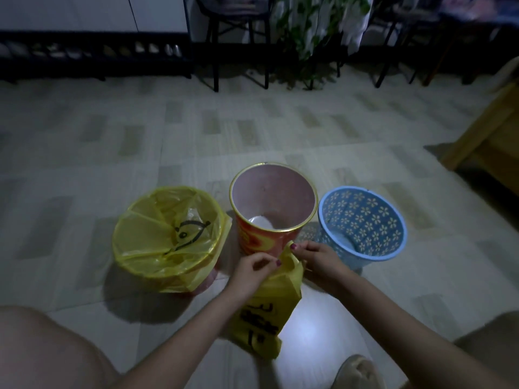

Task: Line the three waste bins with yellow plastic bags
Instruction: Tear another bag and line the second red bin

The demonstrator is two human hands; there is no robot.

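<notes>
Head view, dim room, tiled floor [196,130]. Three bins in a row: left bin [168,237], lined with a yellow bag folded over its rim; red bin [273,209] in the middle, unlined, something white at its bottom; blue bin [362,223] on the right, perforated flower pattern, unlined. Loose bag [266,307], yellow with black print, hanging near the red bin; left hand [252,273] and right hand [317,256] each pinch its top edge. Far: shoe rack [92,56], chair [238,37], plant [314,32]
</notes>
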